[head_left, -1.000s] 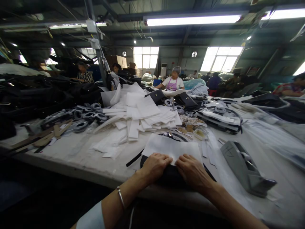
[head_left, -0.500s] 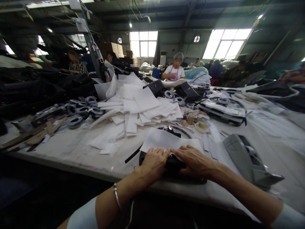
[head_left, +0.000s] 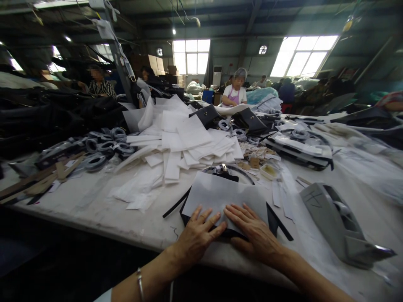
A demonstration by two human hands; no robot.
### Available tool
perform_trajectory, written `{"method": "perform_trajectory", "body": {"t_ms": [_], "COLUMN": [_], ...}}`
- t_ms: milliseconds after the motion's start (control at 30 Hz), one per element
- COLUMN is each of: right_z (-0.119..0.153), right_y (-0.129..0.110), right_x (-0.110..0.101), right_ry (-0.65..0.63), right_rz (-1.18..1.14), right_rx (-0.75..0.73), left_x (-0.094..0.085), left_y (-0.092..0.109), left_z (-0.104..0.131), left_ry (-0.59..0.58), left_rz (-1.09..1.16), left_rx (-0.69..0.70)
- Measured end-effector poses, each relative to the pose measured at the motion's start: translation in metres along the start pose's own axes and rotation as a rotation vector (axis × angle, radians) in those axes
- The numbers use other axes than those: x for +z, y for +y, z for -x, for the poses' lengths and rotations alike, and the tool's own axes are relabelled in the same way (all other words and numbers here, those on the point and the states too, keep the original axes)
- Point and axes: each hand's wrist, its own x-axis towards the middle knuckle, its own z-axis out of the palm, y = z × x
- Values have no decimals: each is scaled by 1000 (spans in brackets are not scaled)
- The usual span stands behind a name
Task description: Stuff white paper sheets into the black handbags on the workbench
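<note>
A white sheet (head_left: 222,191) lies flat over a black bag (head_left: 181,212) at the table's near edge. My left hand (head_left: 200,230) rests on the lower left of the sheet, fingers stretched out and a little apart. On the right side, my right hand (head_left: 250,226) presses the sheet with its fingers extended. Black straps stick out from both sides of the bag. Behind the sheet shows a dark flap with a metal buckle (head_left: 224,167), with a curved handle around it. The sheet hides most of the bag.
A pile of white foam sheets (head_left: 185,138) stands ahead. A grey tape dispenser (head_left: 336,222) is at the right. Coiled grey straps (head_left: 94,161) and brown strips (head_left: 59,172) lie left. A small yellowish dish (head_left: 268,171) sits behind. A person (head_left: 234,94) works across the table.
The sheet has come down flatter over the bag and shows more of its surface. Both hands have moved nearer to me, and their fingers have spread out on it.
</note>
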Motion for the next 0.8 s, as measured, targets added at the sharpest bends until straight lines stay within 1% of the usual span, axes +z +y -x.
{"method": "perform_trajectory", "body": {"t_ms": [100,200,300,367,433,500,600,667,800], "right_z": [-11,-29,-47,-56,-59,-58,-52,-50,-48], "right_y": [2,4,6,7,9,11,14,15,16], "right_x": [-14,-23,-32,-42,-53,-63,-73,-76,-74], "right_ry": [-116,-146,-192,-237,-287,-342,-386,-377,-303], "right_rz": [-227,-432,-580,-586,-532,-486,-461,-435,-293], "right_rx": [102,228,332,384,369,306,230,196,84], "left_x": [-12,-21,-24,-22,-18,-12,-5,-2,0], "left_y": [6,13,18,20,19,17,13,11,10], "left_z": [-12,-30,-42,-44,-40,-33,-25,-23,-25], "left_ry": [-51,-100,-85,-58,-19,42,170,218,210], "left_rz": [36,61,44,25,40,113,266,340,429], "left_rx": [-24,-58,-139,-163,-136,-114,-146,-163,-206]}}
